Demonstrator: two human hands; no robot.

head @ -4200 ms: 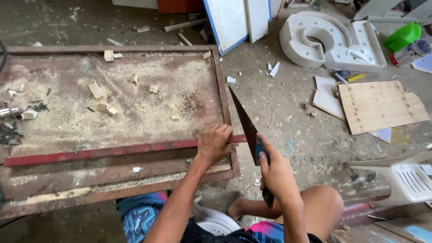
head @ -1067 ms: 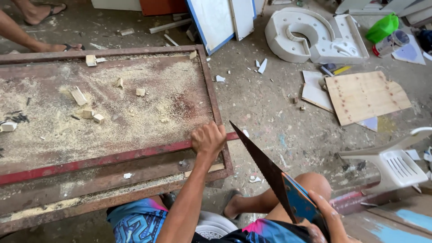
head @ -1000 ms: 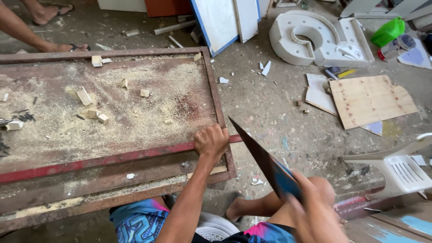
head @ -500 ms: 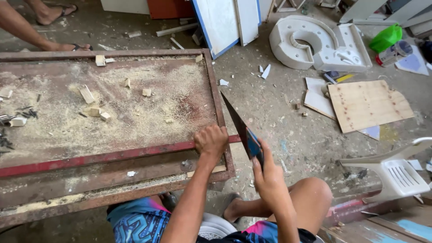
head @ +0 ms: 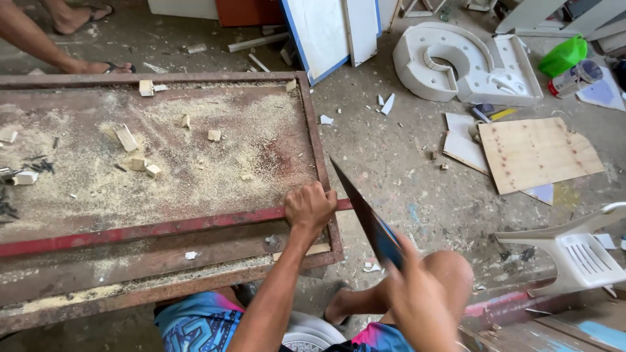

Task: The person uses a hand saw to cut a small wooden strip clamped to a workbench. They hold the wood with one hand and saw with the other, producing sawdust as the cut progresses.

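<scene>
While the left hand (head: pixel 310 207) presses closed on a thin red strip (head: pixel 150 229) at the tabletop (head: pixel 195 176) edge, the right hand (head: pixel 417 293), blurred, grips a handsaw (head: pixel 365 212); dark blade w/ bluish handle part, slanting just right of the strip.

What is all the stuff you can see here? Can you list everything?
hand saw: one, dark blade, blue on the handle, at the table's right edge
red strip: one, along the table's near side
work table: one, rusty, covered in sawdust
wood offcuts: several, pale, scattered on the table
plywood sheet: one, tan, on the floor at right
white foam shape: one, floor, top right
plastic chair: one, white, right edge
green bag: one, top right
another person's foot: one, in a sandal, top left
left hand: pressing on the red strip
right hand: blurred, gripping the saw handle
</scene>
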